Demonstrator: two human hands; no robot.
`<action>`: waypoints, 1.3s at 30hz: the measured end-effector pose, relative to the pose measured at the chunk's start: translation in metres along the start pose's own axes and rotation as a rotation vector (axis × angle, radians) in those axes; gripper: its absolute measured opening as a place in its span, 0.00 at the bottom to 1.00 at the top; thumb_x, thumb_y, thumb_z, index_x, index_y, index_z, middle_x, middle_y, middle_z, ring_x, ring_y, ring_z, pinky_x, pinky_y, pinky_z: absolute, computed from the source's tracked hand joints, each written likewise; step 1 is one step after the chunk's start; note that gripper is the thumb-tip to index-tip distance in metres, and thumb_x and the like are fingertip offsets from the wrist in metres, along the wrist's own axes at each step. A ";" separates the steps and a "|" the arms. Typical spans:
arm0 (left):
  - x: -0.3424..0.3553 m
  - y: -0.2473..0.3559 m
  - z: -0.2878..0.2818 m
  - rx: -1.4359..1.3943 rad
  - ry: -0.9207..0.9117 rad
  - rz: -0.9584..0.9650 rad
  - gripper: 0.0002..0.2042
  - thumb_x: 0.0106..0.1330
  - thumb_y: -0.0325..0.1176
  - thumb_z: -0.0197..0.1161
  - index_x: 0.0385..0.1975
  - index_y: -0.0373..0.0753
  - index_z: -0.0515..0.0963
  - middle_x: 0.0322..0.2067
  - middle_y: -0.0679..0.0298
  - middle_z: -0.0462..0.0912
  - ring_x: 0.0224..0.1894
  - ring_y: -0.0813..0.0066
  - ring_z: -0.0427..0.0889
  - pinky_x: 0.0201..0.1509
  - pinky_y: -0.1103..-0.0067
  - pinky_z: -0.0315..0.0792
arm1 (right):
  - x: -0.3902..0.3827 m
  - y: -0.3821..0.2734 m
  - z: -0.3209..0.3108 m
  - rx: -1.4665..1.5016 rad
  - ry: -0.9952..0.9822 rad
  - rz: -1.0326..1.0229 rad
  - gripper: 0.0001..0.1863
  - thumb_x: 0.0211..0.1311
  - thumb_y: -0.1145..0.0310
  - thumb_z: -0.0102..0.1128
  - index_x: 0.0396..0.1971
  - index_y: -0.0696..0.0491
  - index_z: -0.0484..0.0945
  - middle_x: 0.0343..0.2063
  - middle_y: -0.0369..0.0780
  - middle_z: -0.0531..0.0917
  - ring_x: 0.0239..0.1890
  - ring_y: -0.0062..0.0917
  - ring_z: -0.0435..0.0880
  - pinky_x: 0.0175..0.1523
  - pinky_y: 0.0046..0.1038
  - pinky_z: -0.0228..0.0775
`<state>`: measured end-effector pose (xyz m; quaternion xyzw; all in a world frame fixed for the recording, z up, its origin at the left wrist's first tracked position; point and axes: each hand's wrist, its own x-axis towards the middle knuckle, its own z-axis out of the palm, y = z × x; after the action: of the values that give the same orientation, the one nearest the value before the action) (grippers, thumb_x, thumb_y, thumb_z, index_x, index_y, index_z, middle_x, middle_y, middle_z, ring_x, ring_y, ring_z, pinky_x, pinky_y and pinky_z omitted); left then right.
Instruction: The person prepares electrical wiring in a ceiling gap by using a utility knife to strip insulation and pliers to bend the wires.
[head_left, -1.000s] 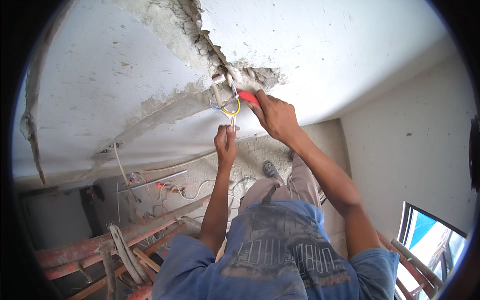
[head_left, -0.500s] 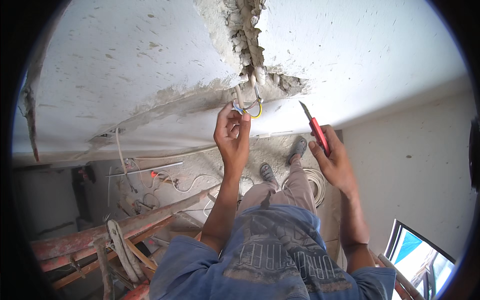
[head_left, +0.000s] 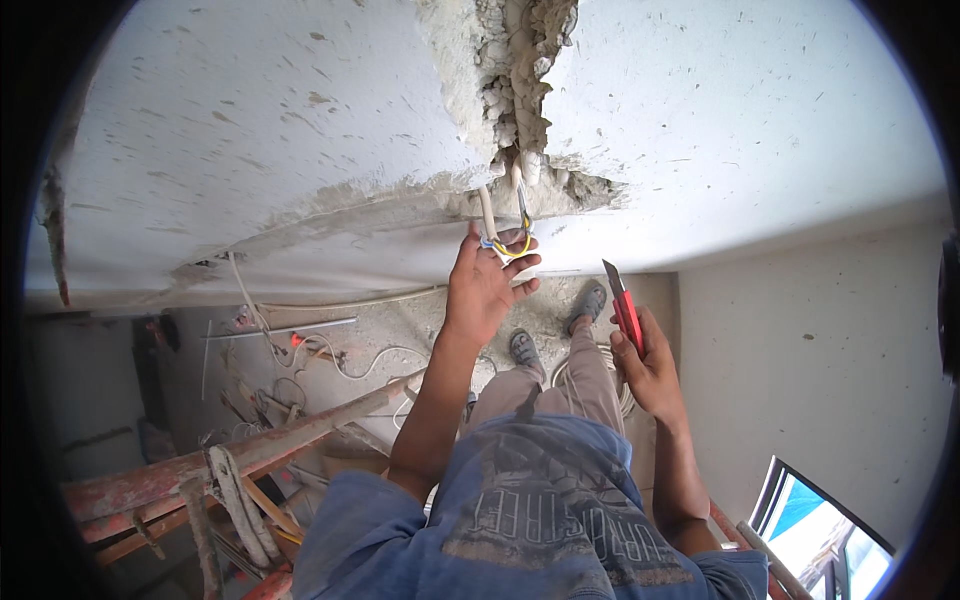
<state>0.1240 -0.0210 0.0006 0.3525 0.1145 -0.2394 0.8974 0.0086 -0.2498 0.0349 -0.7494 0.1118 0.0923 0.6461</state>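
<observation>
Stripped electrical wires (head_left: 524, 240), yellow-green, blue and brownish, loop between the ends of cables (head_left: 487, 212) that come out of a broken-out channel in the wall (head_left: 524, 90). My left hand (head_left: 482, 298) is at the wires, palm showing and fingers spread behind and beside the loop. Some fingers seem to touch it, but I see no firm grip. Over to the right, my right hand (head_left: 652, 372) grips a red utility knife (head_left: 628, 318). Its blade is out and points up toward the wall, apart from the wires.
Red-painted scaffold bars (head_left: 180, 480) with tied straps stand at the lower left. Loose white cable (head_left: 365, 375) and a metal rod (head_left: 290, 328) lie on the dusty floor. A coil of cable (head_left: 625, 395) is partly behind my leg. An open window (head_left: 825, 530) is at lower right.
My left hand has gone from pinching the wires to fingers spread around them. My right hand with the knife has come slightly lower and to the left. The view has shifted a little.
</observation>
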 end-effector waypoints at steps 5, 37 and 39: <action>0.009 0.013 -0.009 0.033 -0.105 -0.208 0.28 0.73 0.55 0.46 0.58 0.36 0.71 0.50 0.59 0.75 0.54 0.67 0.71 0.50 0.66 0.70 | -0.003 0.008 -0.004 0.008 0.003 0.004 0.13 0.69 0.65 0.55 0.45 0.58 0.71 0.23 0.35 0.72 0.27 0.17 0.66 0.33 0.23 0.61; 0.013 -0.016 -0.030 0.564 0.011 0.394 0.17 0.74 0.35 0.54 0.55 0.29 0.72 0.48 0.54 0.82 0.53 0.69 0.80 0.59 0.72 0.71 | 0.034 -0.082 0.100 -0.527 -0.095 -0.308 0.36 0.62 0.79 0.49 0.70 0.58 0.50 0.50 0.64 0.73 0.47 0.60 0.77 0.49 0.50 0.70; 0.013 -0.018 -0.033 0.520 -0.002 0.372 0.18 0.74 0.36 0.54 0.56 0.29 0.71 0.48 0.54 0.81 0.53 0.69 0.79 0.60 0.72 0.71 | 0.035 -0.079 0.103 -0.534 -0.090 -0.315 0.36 0.61 0.79 0.49 0.70 0.58 0.49 0.50 0.63 0.74 0.47 0.60 0.76 0.49 0.50 0.70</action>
<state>0.1245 -0.0143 -0.0380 0.5847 -0.0178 -0.0927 0.8057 0.0656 -0.1386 0.0847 -0.8959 -0.0627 0.0501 0.4369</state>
